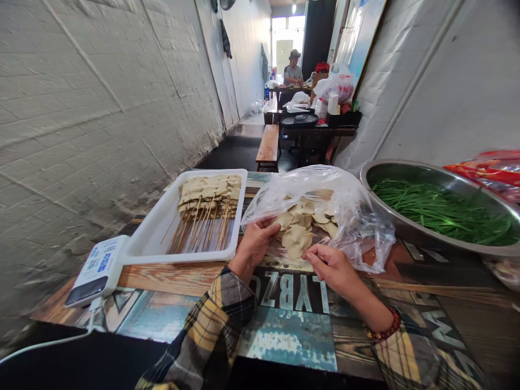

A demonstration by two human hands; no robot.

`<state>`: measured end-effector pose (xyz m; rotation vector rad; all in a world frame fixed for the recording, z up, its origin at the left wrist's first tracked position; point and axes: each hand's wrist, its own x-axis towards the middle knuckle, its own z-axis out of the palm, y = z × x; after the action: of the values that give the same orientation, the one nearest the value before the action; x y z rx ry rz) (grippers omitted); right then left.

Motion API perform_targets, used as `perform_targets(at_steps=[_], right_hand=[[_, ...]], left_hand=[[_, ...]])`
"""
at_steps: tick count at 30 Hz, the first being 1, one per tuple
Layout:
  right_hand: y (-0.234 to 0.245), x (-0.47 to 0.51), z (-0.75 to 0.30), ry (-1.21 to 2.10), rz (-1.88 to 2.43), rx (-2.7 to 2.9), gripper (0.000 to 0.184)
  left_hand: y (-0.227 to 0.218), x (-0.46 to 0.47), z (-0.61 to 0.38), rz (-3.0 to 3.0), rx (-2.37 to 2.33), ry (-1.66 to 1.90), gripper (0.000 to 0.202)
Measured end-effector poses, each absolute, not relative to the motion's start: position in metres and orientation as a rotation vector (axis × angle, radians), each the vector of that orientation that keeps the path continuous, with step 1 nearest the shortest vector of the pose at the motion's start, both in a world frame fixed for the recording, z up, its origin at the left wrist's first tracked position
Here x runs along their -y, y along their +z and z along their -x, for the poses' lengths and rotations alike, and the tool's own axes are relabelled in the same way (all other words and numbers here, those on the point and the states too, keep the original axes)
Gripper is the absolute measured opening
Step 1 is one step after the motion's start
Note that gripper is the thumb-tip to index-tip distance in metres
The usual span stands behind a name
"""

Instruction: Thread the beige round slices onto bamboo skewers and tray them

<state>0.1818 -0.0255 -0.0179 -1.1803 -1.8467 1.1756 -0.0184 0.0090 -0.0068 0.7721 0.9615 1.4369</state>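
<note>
A clear plastic bag (357, 216) lies open on the table, with flat, pale, roundish food slices (296, 241) spread at its mouth. My left hand (257, 241) is at the left of these slices, thumb and fingers closed on the edge of one. From the right, my right hand (331, 266) pinches the lower edge of the frontmost slice; whether a thin stick is also between its fingertips I cannot tell. Left of the bag, a white tray (142, 238) holds stacked skewers of similar slices (209, 189), their sticks pointing toward me.
A metal bowl of green chives (442, 211) stands at the right, near loose bamboo sticks (442, 290). A white scale (97, 268) with a cable touches the tray's left side. Beyond are a wooden bench (268, 143), cluttered tables and a seated person (293, 70).
</note>
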Motion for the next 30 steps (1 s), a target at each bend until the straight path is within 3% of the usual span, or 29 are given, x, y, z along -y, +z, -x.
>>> perform_targets(at_steps=[6,30], right_hand=[[-0.0188,0.0253,-0.1830,1.119,1.196,1.877,0.030],[-0.0198,0.0227,-0.1857,1.026,1.168,1.933,0.034]], left_hand=[[-0.0065,-0.0086,0.0190,-0.694,-0.937,1.442,0.032],[-0.0095,-0.0084,0.0181,-0.581,-0.889,1.436,0.035]])
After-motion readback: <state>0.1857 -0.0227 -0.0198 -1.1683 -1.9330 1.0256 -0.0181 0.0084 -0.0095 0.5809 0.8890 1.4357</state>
